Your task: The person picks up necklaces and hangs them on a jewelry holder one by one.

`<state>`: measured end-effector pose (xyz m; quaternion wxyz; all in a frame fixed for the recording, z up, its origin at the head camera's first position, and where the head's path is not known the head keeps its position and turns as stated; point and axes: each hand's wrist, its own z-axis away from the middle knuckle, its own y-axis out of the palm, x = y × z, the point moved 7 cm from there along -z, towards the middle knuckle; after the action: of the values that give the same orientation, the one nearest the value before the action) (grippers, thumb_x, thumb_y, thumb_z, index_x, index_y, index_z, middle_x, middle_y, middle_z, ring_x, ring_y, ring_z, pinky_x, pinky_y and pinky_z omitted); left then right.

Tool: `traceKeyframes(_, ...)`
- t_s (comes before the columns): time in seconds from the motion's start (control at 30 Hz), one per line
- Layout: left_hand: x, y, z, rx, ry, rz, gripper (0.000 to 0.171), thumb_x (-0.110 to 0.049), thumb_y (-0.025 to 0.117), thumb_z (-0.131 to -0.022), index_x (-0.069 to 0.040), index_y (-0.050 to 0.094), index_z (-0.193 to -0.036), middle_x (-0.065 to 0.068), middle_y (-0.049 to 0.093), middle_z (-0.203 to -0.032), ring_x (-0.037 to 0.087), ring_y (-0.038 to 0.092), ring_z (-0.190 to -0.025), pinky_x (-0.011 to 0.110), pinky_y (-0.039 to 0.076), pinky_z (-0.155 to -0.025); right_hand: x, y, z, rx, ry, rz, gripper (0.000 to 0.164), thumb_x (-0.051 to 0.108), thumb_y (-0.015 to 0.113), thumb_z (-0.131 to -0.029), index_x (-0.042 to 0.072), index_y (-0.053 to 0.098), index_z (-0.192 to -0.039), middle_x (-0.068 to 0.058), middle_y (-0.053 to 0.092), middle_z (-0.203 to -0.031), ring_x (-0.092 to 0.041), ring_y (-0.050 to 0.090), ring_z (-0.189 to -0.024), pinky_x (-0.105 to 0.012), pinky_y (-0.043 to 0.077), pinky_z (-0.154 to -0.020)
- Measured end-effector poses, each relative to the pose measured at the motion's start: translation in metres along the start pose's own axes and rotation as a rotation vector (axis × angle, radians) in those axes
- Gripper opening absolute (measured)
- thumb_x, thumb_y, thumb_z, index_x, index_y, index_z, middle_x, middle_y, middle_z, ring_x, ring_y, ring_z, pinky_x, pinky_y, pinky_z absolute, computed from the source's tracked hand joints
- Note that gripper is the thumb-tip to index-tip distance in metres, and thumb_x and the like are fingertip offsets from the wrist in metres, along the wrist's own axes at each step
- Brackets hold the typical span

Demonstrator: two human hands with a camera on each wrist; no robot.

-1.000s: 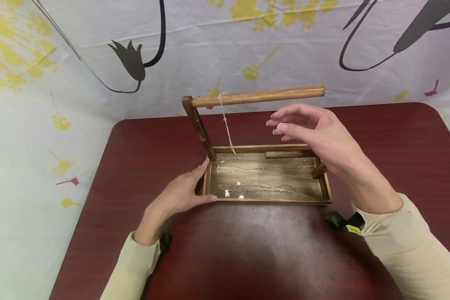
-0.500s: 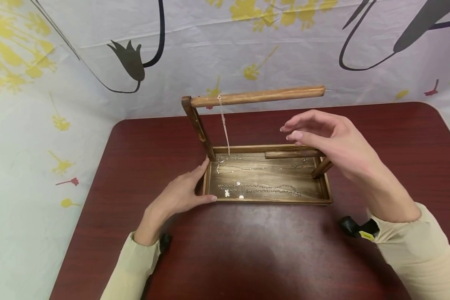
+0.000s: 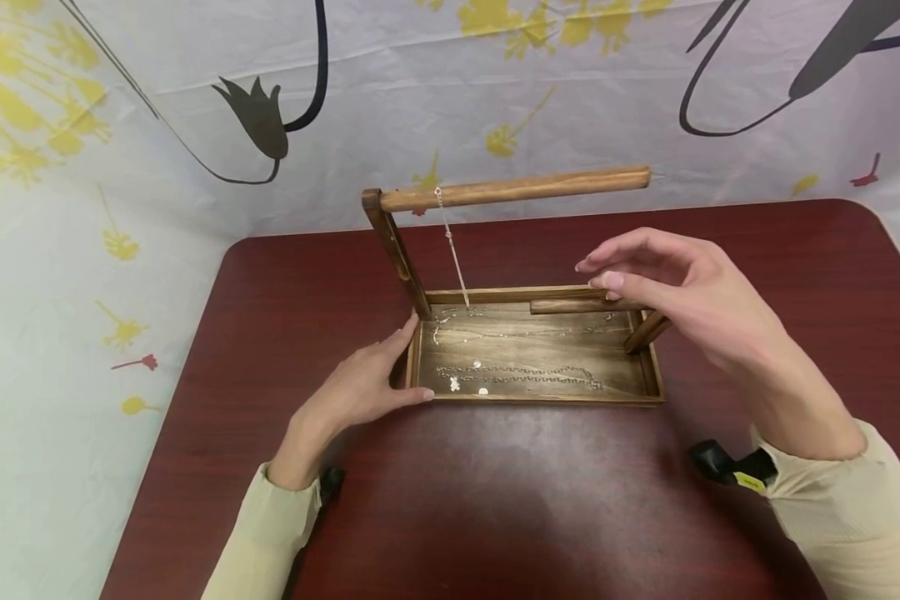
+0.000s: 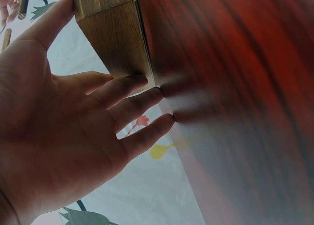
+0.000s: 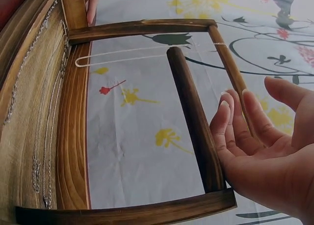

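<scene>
A wooden jewelry stand has a shallow tray (image 3: 540, 403) as its base and two horizontal bars above it. From the upper bar (image 3: 547, 183), near its left post, hangs a thin silver necklace (image 3: 459, 271). My left hand (image 3: 356, 387) rests against the tray's left end, fingers extended along the wall and thumb at the front corner. Loosely bent and holding nothing, my right hand (image 3: 708, 304) hovers at the right, overlapping the end of the lower bar (image 3: 570, 307) in the head view. In the right wrist view, its fingertips (image 5: 225, 107) are between the two bars.
Inside the tray lie a thick chain necklace (image 3: 517, 380), a finer chain (image 3: 521, 337) and several small silver pieces. The stand is on a dark red wooden table (image 3: 510, 500). Behind it hangs a white cloth (image 3: 390, 108) printed with flowers.
My right hand has drawn away from beside the upper bar, moving right and lower in the head view. The hanging necklace sways slightly. My left hand has stayed put.
</scene>
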<state>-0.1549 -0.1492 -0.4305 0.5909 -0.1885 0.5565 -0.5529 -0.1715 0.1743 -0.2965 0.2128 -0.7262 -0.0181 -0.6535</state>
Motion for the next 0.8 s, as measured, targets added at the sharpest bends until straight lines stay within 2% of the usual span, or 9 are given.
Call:
traceKeyframes(0.23,0.0,0.0,0.0,0.005,0.004,0.004,0.107,-0.062,0.07,-0.084,-0.029,0.003,-0.161,0.005,0.024,-0.161,0.025,0.035,-0.143,0.046,0.037,-0.111,0.001,0.001,0.008,0.001,0.01,-0.009,0.03,0.011,0.066,-0.097,0.004,0.062,-0.126,-0.015,0.068,-0.12,-0.023,0.067,-0.102,-0.025,0.055,-0.076)
traceKeyframes(0.4,-0.001,-0.001,0.0,0.003,0.003,0.004,0.107,-0.061,0.071,-0.084,-0.028,0.003,-0.161,0.005,0.024,-0.161,0.025,0.035,-0.143,0.047,0.036,-0.111,0.0,0.004,0.013,0.042,-0.002,-0.055,0.03,0.006,0.065,-0.096,0.002,0.062,-0.126,-0.016,0.067,-0.12,-0.021,0.068,-0.102,-0.025,0.054,-0.07)
traceKeyframes(0.57,-0.001,-0.001,-0.001,0.002,0.003,-0.001,0.108,-0.062,0.07,-0.083,-0.029,0.003,-0.161,0.005,0.024,-0.161,0.025,0.034,-0.143,0.046,0.036,-0.112,-0.005,0.008,0.017,0.116,-0.065,-0.119,0.032,-0.002,0.062,-0.095,-0.004,0.06,-0.127,-0.017,0.067,-0.119,-0.022,0.069,-0.103,-0.023,0.054,-0.074)
traceKeyframes(0.8,0.0,-0.001,0.0,0.002,0.005,0.005,0.108,-0.065,0.069,-0.083,-0.029,0.003,-0.161,0.004,0.023,-0.162,0.025,0.035,-0.143,0.046,0.036,-0.111,-0.013,0.01,0.023,0.178,-0.082,-0.088,0.033,-0.004,0.061,-0.096,-0.003,0.06,-0.129,-0.016,0.067,-0.121,-0.023,0.069,-0.105,-0.024,0.055,-0.081)
